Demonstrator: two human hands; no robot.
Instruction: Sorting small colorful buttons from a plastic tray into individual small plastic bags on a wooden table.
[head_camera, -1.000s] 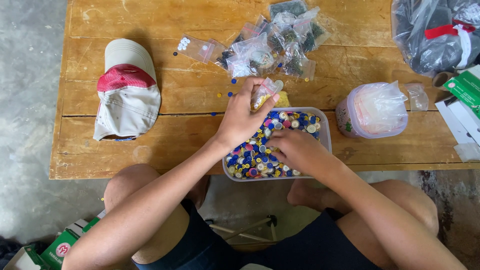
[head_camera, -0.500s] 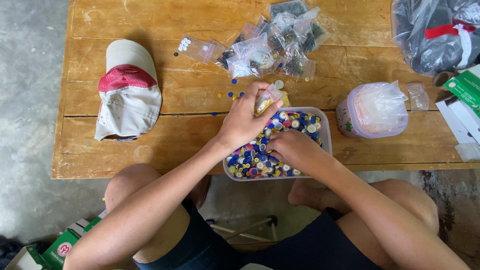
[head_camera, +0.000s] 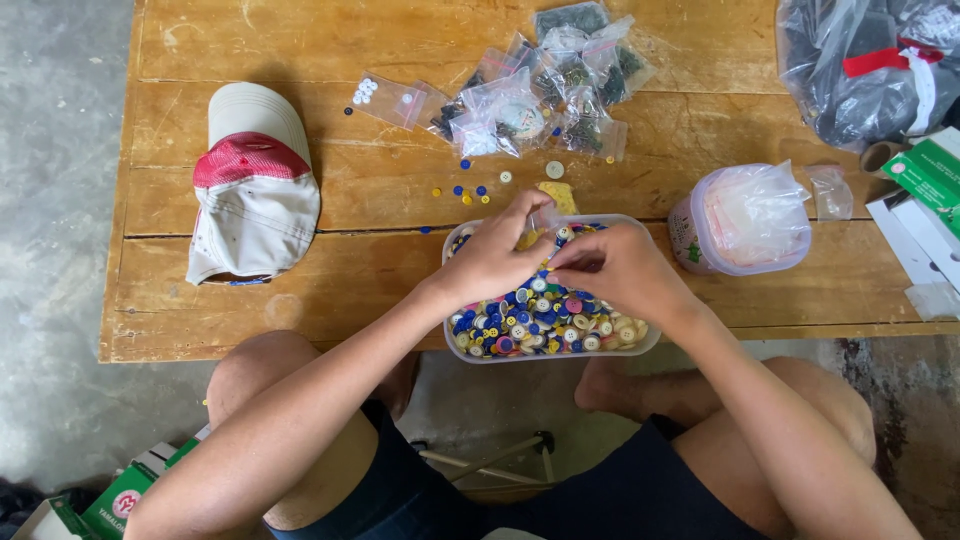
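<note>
Small clear plastic bags (head_camera: 545, 85) lie heaped at the table's far middle, one with white buttons (head_camera: 380, 97) set apart to their left. A green and white carton (head_camera: 925, 175) lies at the right edge. Another green and white box with a red mark (head_camera: 120, 495) sits on the floor, lower left.

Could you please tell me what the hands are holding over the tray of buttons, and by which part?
The left hand pinches a small clear bag by its lower edge; what the right hand holds cannot be told.
</note>
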